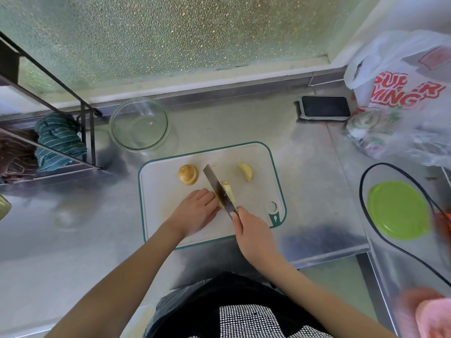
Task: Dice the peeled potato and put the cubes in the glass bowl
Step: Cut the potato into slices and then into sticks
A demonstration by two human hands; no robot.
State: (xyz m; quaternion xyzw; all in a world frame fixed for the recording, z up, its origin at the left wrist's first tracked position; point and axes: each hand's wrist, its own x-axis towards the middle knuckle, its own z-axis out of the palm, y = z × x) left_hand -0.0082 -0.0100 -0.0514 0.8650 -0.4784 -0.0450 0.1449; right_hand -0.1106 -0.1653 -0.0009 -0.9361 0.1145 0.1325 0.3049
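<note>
The right hand (253, 230) gripped the knife (219, 189), blade down in the potato piece (228, 191) on the cutting board (256, 154). The left hand (195, 211) steadied it, fingers pressed together, tips hidden — away from the edge. The glass bowl (139, 124) waited nearby — empty, within reach.

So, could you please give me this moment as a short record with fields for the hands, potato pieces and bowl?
left hand: steadies the potato piece being cut
right hand: grips the knife, blade down on that piece
other pieces: rounded piece and wedge, apart on the cutting board
glass bowl: beyond the board, no cubes visible
</note>
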